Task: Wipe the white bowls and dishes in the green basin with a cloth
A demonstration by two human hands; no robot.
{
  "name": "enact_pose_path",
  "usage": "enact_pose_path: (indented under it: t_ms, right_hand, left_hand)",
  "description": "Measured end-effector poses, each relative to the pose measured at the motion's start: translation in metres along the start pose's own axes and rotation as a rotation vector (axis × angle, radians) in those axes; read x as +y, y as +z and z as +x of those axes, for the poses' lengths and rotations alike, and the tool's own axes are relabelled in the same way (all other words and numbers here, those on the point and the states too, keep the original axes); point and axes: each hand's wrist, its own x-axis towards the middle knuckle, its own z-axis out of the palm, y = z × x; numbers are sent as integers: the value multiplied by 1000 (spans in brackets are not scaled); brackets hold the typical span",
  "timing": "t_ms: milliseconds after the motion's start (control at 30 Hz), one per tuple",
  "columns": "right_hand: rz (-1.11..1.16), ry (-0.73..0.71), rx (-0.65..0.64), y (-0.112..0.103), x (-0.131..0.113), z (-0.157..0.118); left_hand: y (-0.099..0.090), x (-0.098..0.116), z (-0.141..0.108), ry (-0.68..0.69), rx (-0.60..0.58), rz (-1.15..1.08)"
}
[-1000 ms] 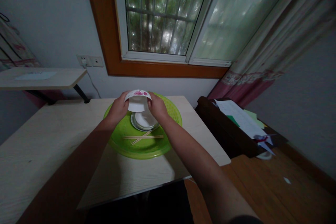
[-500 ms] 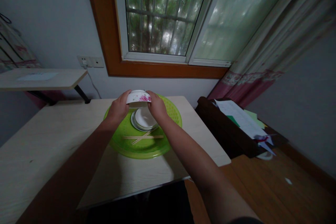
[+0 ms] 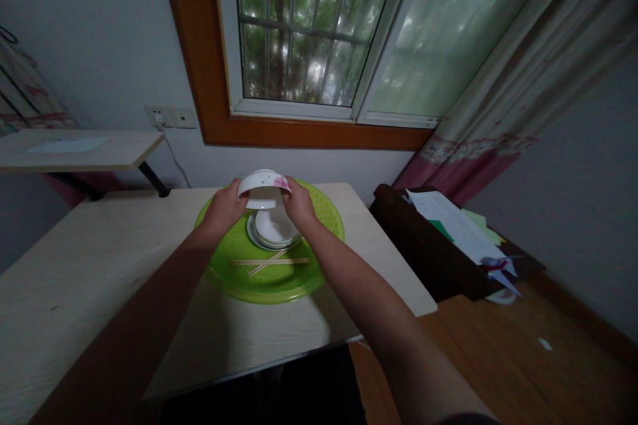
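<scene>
A white bowl with pink flowers (image 3: 264, 180) is held up between my two hands, tipped so that part of its inside faces me. My left hand (image 3: 226, 207) grips its left rim and my right hand (image 3: 300, 204) grips the right rim. Just below the bowl, a small stack of white dishes (image 3: 276, 227) sits in a round green basin (image 3: 279, 291), partly hidden by my right hand. In front of the stack lie several wooden chopsticks (image 3: 274, 261), crossing each other on the green surface.
The pale wooden table (image 3: 114, 265) ends near my body and at the right. A raised shelf (image 3: 84, 149) with a paper stands at its left rear. Beyond the table's right edge is a dark brown piece of furniture (image 3: 423, 239) with papers on it. A window rises behind.
The bowl has tilted, with its near rim turned upward so more of the inside shows. Both hands have turned slightly with it. The dishes and chopsticks stay in place.
</scene>
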Motion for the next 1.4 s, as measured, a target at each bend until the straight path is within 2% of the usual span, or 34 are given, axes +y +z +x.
enact_pose_path:
  t_ms: [233,467,600,700,867,1167,1400]
  right_hand:
    - [-42,-66,-17,0,-4,-4]
    - [-116,-311,18,-2,-16,-12]
    - [-150,-487,-65,1,-28,-18]
    - [-159,-552,-111,3,-33,-19]
    - [-160,-464,-58,1,-28,-15]
    - [-118,-222,16,3,-2,-4]
    - [-77,-100,-11,3,4,0]
  left_hand:
    - [-4,-1,-2,-12,45,15]
    - [-8,3,-4,-32,62,58]
    - [-7,2,-5,-11,71,51]
    - [-4,-1,-6,16,106,-7]
    - [-4,-3,-6,11,167,-96]
    - [-15,20,-8,-68,58,186]
    - [-14,21,-6,-17,81,163]
